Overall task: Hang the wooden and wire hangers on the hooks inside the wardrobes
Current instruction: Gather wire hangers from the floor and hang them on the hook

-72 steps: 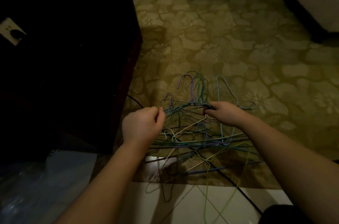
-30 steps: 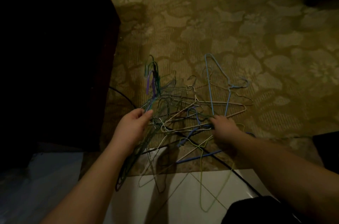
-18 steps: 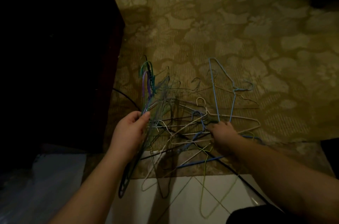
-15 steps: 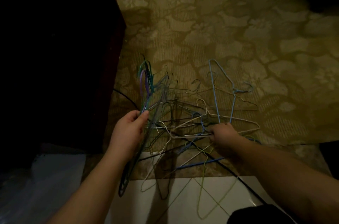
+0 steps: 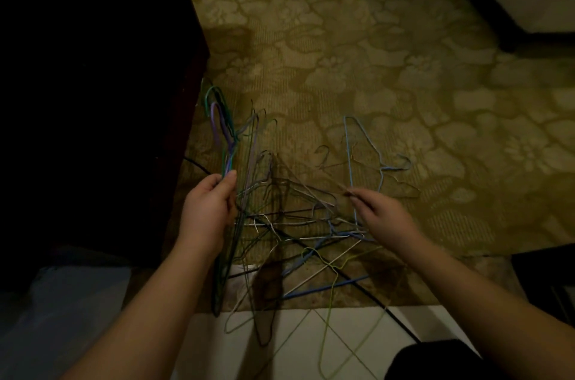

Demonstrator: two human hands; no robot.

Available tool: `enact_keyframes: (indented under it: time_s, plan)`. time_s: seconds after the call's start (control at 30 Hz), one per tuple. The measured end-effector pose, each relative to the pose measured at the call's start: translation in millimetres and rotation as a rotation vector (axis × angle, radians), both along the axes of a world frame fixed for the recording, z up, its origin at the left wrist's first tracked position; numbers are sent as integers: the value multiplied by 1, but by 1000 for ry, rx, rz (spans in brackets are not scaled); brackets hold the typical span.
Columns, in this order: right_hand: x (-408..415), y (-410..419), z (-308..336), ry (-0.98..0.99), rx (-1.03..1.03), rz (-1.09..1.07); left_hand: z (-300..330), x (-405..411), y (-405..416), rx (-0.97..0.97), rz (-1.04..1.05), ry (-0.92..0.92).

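Keeping left hand [image 5: 208, 211] gripping the upright bundle of coloured wire hangers [image 5: 228, 143] while right hand [image 5: 381, 217], pinching one pale wire hanger [image 5: 306, 189], is easing it slowly clear of the tangled wire pile [image 5: 311, 242] beside that bundle.

I get a single head view, looking steeply down and forward from above my forearms onto the carpet [image 5: 357, 74] and a strip of tile [image 5: 311, 348]. It sits close over the hangers [image 5: 289, 224], with a dark cabinet [image 5: 93, 99] along the left edge.

No readable txt, labels or nos. anywhere.
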State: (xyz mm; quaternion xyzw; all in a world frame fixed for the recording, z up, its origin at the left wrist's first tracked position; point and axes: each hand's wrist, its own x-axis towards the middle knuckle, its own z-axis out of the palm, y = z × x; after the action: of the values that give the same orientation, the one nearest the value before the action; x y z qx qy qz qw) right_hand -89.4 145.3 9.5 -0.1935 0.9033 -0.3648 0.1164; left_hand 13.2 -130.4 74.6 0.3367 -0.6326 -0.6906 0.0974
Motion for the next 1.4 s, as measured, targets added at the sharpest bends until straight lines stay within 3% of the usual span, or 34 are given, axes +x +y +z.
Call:
enact_keyframes:
  time_s: [0.13, 0.27, 0.37, 0.47, 0.63, 0.9, 1.13, 1.27, 1.4]
  plan:
    - [-16, -4, 41, -166, -176, -134, 6, -3, 3, 42, 0, -16]
    - [-21, -9, 68, -285, -157, -32, 24, -7, 5, 131, -25, -19]
    - [-13, -13, 98, -342, -123, 79, 44, -9, 9, 315, -35, -25]
    - [2, -16, 136, -264, -12, 214, 80, -6, 22, 469, -23, -49]
    - [32, -9, 214, -114, 89, 355, 166, 19, 33, 557, -9, -98]
    - [87, 0, 375, -132, 245, 369, 335, 77, 43, 450, -111, -157]
    - [144, 3, 514, -205, 247, 430, 482, 143, 55, 190, -194, -262]
    - [165, 1, 578, -162, 326, 563, 541, 182, 63, 153, -147, -247]
    - [177, 9, 624, -148, 249, 521, 584, 228, 80, 69, -127, -211]
